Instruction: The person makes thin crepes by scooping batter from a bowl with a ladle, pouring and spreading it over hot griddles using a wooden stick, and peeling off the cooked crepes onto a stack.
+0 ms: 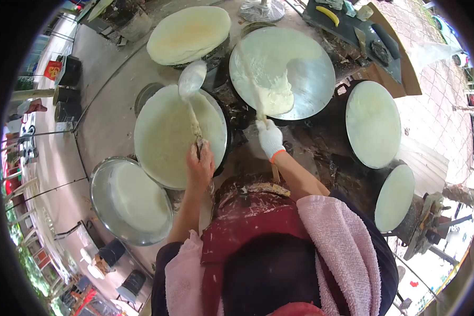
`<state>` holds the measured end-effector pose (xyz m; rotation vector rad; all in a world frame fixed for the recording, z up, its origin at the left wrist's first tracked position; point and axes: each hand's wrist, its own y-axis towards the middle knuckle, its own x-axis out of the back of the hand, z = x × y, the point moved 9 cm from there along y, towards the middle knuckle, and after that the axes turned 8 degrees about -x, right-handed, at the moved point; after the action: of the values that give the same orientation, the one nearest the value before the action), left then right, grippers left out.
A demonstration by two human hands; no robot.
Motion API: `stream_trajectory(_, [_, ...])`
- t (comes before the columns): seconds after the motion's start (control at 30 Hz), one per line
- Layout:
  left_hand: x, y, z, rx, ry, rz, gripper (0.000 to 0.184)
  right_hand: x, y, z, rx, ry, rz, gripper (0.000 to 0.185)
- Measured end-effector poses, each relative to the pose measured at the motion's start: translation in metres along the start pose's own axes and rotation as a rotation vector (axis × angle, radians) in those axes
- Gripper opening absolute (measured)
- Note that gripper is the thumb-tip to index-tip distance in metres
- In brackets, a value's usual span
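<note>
My left hand (200, 166), bare, is closed round the handle of a ladle (192, 79). The ladle's batter-coated bowl hangs over the far edge of a round griddle (179, 137) covered by a pale sheet of batter. My right hand (270, 138), in a white glove with an orange cuff, grips a long thin wooden spreader (252, 79). The spreader reaches across another round griddle (313, 79). Wet batter (276, 97) lies thick beside the stick, and a thinner layer covers the griddle's far left part. The metal on its right shows bare.
A steel bowl (97, 192) of pale batter stands at lower left. Stacked round flatbreads (189, 34) lie at the back. Two more pale-covered griddles (374, 124) are on the right. A dark board (347, 26) at back right holds a yellow curved object (328, 16).
</note>
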<state>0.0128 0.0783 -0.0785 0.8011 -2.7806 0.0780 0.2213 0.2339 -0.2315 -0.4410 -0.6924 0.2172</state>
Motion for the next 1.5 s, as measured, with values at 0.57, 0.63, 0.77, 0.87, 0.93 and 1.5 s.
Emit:
stream_trajectory(0.57, [-0.061, -0.055, -0.018, 0.221, -0.195, -0.099, 0.022, 0.180, 0.036, -0.068, 0.031, -0.386, -0.094, 0.035])
stream_trajectory(0.63, [-0.077, -0.060, -0.020, 0.240, -0.210, -0.110, 0.022, 0.181, 0.056, -0.077, 0.054, -0.213, 0.003, 0.036])
stream_trajectory(0.77, [-0.110, -0.068, -0.046, 0.272, -0.128, -0.143, 0.021, 0.171, 0.015, -0.066, 0.329, -0.452, 0.180, 0.037])
stream_trajectory(0.87, [-0.123, -0.073, -0.052, 0.304, -0.110, -0.169, 0.021, 0.210, 0.037, -0.090, 0.269, -0.551, 0.090, 0.034])
stream_trajectory(0.93, [-0.128, -0.075, -0.047, 0.347, -0.097, -0.188, 0.022, 0.241, 0.066, -0.086, 0.271, -0.529, -0.028, 0.034])
stream_trajectory(1.5, [-0.161, -0.075, -0.038, 0.458, -0.163, -0.234, 0.021, 0.272, 0.239, 0.024, 0.264, -0.579, -0.121, 0.068])
